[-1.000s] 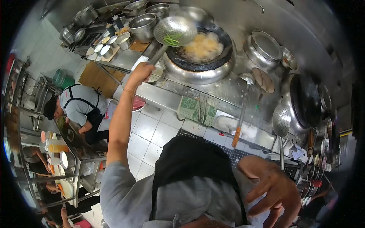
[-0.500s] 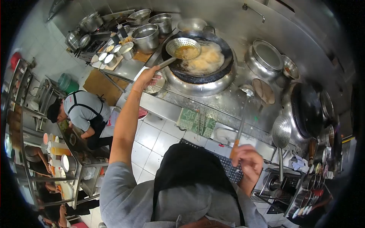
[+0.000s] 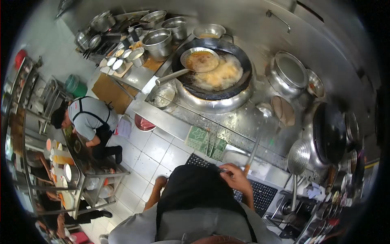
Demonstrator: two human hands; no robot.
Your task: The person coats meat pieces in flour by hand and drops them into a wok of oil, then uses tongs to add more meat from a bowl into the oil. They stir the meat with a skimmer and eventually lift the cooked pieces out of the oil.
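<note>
My left hand is low beside the black apron, its fingers mostly hidden. On the apron's right edge, my right hand has its fingers curled together; what they hold, if anything, is hidden. The ladle leans on the counter just beyond that hand, its wooden grip partly behind the fingers. A perforated skimmer rests across the large black wok, its handle sticking out to the left with no hand on it. Food bubbles in the wok's oil.
Metal pots and small containers stand at the upper left. On the right are a lidded pot, another skimmer and a dark wok. A green patterned cloth lies at the counter edge. A co-worker bends over the left table.
My left hand has let go of the skimmer and drawn back to my body; the skimmer now rests on the wok. My right hand has moved left to the apron. The view has shifted slightly.
</note>
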